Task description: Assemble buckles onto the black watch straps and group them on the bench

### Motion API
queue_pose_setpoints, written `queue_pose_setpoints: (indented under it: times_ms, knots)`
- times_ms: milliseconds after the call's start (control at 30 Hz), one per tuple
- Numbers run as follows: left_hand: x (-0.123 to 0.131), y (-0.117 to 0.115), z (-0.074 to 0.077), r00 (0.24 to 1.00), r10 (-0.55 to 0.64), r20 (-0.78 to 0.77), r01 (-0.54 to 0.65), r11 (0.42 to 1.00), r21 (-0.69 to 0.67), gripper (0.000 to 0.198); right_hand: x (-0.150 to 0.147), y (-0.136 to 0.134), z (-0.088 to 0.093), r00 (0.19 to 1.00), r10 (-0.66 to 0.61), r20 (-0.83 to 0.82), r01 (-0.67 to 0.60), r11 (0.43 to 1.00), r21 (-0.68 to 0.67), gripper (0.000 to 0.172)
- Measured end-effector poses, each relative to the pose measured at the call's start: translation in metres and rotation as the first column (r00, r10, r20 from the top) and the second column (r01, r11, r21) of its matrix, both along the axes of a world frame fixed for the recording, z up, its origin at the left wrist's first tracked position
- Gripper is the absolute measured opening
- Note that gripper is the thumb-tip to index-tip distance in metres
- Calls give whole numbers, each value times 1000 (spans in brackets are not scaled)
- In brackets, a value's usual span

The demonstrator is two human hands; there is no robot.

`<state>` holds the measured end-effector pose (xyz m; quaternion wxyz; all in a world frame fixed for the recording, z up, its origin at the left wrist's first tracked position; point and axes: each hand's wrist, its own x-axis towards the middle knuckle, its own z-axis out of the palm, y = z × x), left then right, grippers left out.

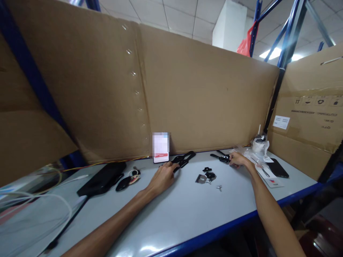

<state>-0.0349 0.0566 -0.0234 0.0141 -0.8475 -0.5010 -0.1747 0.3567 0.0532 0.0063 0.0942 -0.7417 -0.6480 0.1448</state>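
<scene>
"From where you stand over the worker's head view, what is the left hand (pixel 166 172) doing?"

"It lies beside the propped phone (pixel 161 148), at the near end of some black looped parts (pixel 180 157). The fingers are bent over; I can't tell whether they grip anything."

"And the right hand (pixel 237 159)?"

"Out at the far right, fingertips bunched against a black slim-armed piece (pixel 224 159). Thumb and finger look drawn together, but whether they truly pinch it, I can't tell."

"How far along does it look?"

"Early, I'd judge. The black pieces lie in separate places, one set by each hand. Between them, nearer the worker, sits a loose cluster: a grey plate (pixel 200 179), a small black bracket (pixel 207 169) and more small bits. A silver piece (pixel 219 188) lies apart."

"Anything finished?"

"Nothing I can see joined up. The cluster is untouched by either hand, so as I read it, most of the handling is left."
</scene>
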Motion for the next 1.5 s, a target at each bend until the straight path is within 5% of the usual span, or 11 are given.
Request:
queue_pose_setpoints:
  times_ms: [133, 533, 933, 1267, 1367, 1500]
  knots:
    - [5, -11, 8, 1000, 19, -18, -19, 999, -45, 51, 2, 0, 3, 994, -8, 107, 5, 1000, 25, 8]
    - [-2, -13, 6, 993, 114, -10, -114, 980, -162, 44, 2, -11, 14, 960, -102, 261, 100, 995, 24, 31]
    - [13, -15, 1, 990, 102, -94, -108, 992, -63, 27, 2, -10, 14, 957, -103, 270, 95, 994, 45, 23]
    - [10, -6, 0, 982, 150, 112, -129, 977, -172, 21, 1, -12, 18, 967, -122, 222, 83, 980, 178, 27]
    - [9, 1, -2, 911, 198, 363, -96, 955, -281, 22, -6, -10, 17, 972, -111, 208, 63, 973, 224, 30]
    - [11, 0, -2, 603, 314, 733, 196, 833, -518, 17, -16, -6, 12, 974, -106, 199, 56, 968, 245, 26]
